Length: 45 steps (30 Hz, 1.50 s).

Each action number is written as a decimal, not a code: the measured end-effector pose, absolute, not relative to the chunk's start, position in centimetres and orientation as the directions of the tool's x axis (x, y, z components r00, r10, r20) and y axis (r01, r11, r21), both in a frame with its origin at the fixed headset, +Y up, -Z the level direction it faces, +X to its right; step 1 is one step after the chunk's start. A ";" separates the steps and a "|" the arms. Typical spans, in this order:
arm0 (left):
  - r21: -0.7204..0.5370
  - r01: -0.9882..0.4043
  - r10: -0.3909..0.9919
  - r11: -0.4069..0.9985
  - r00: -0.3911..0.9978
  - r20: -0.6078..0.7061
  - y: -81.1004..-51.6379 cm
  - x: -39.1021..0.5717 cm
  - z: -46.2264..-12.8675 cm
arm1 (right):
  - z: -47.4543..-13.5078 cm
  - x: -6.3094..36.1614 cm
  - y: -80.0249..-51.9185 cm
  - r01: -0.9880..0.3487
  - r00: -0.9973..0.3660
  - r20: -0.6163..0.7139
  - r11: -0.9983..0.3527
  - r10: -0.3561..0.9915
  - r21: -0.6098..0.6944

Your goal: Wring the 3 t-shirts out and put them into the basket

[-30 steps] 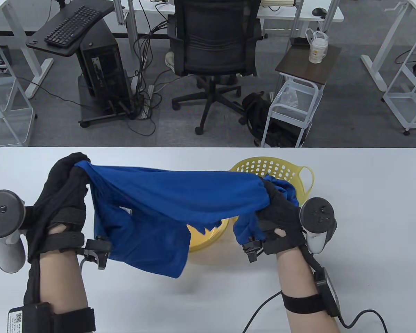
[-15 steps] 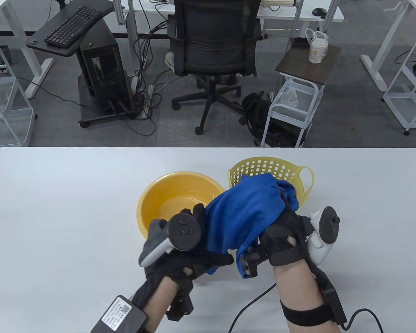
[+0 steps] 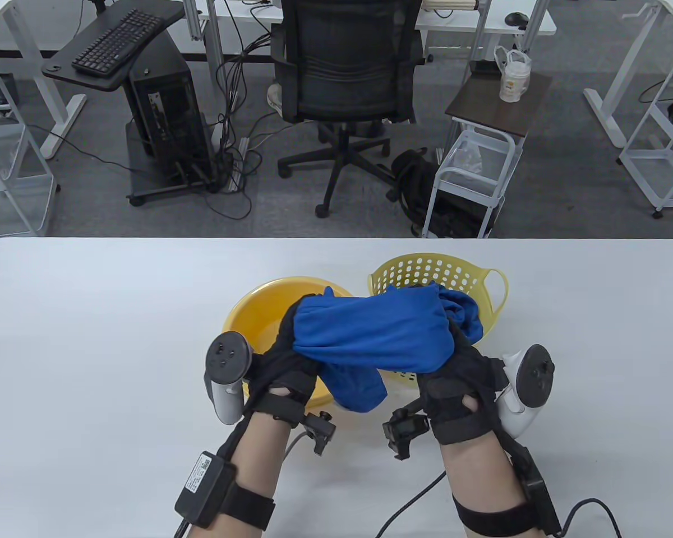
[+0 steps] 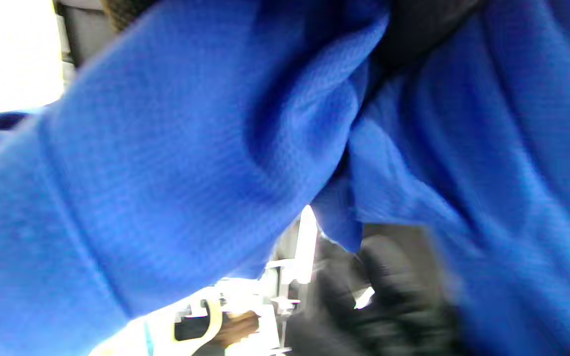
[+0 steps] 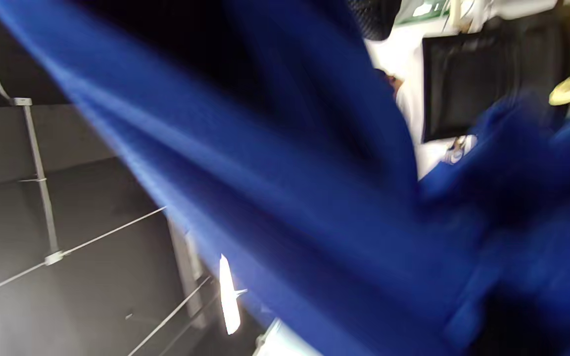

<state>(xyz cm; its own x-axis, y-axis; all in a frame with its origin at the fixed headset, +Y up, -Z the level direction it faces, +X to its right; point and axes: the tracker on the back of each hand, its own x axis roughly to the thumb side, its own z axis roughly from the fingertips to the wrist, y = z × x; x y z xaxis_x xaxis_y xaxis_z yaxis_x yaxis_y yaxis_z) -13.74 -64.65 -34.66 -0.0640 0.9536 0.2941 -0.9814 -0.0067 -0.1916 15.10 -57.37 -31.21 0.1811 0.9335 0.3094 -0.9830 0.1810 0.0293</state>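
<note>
A blue t-shirt (image 3: 370, 336) is bunched into a thick roll, held in the air over the yellow basin (image 3: 247, 319) and the pale yellow perforated basket (image 3: 426, 272). My left hand (image 3: 286, 347) grips its left end and my right hand (image 3: 454, 358) grips its right end. A loose flap of the shirt hangs down between the wrists. More blue cloth (image 3: 465, 314) lies in the basket behind the right hand. Blue fabric (image 4: 166, 148) fills the left wrist view, and blurred blue fabric (image 5: 339, 222) covers most of the right wrist view.
The white table (image 3: 90, 364) stretches to both sides of the basin and basket. Cables (image 3: 415, 499) trail from the right wrist toward the table's near edge. An office chair (image 3: 345, 73) and carts stand on the floor beyond the far edge.
The shirt was stretched wide between both hands, then gathered together. My left hand has come in from the far left and now grips the bundled shirt's left end over the basin.
</note>
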 end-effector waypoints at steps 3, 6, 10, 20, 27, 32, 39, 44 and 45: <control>-0.298 -0.934 0.887 -0.199 -0.301 0.351 -63.7 -13.7 -34.2 | -32.6 14.2 -59.1 -0.975 0.200 0.169 0.179 0.965 0.134; -0.495 -0.810 0.815 -0.315 -0.498 0.297 -63.0 -12.8 -33.7 | -34.0 12.3 -61.3 -0.920 0.212 0.010 0.196 0.977 0.338; -0.573 -0.727 0.777 -0.378 -0.585 0.230 -62.8 -11.7 -32.8 | -35.5 9.3 -64.4 -0.724 0.310 -0.161 0.343 0.937 0.598; -0.424 -0.904 0.879 -0.061 -0.250 0.407 -62.4 -13.0 -32.3 | -35.7 12.6 -61.8 -0.753 0.521 -0.030 0.477 0.853 0.453; -0.623 -0.726 0.946 0.293 0.129 0.296 -63.4 -13.9 -33.1 | -34.4 17.8 -58.8 -0.900 0.437 0.374 0.394 0.818 0.187; -0.778 -0.621 0.966 -0.096 -0.247 0.078 -64.5 -13.5 -33.3 | -32.2 18.1 -56.1 -0.989 0.127 0.767 0.135 0.629 0.053; -0.743 -0.531 0.849 -0.407 -0.520 -0.092 -65.0 -14.7 -33.3 | -29.3 11.3 -54.6 -0.877 0.010 0.897 -0.428 0.442 0.221; -0.777 -0.521 0.875 -0.352 -0.478 -0.075 -65.0 -15.5 -33.6 | -28.6 9.7 -54.4 -0.697 0.039 0.862 -0.605 0.505 0.386; -0.762 -0.550 0.878 -0.341 -0.476 -0.050 -64.9 -15.5 -33.6 | -28.4 9.7 -54.3 -0.688 0.031 0.865 -0.617 0.501 0.382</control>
<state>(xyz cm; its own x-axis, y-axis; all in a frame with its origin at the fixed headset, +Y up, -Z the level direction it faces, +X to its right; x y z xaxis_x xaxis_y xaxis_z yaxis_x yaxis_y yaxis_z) -15.52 -64.87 -33.64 -0.4758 0.8781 -0.0498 -0.5498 -0.3412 -0.7624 9.71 -54.28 -28.42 0.0309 0.5010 0.8649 -0.6879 -0.6171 0.3820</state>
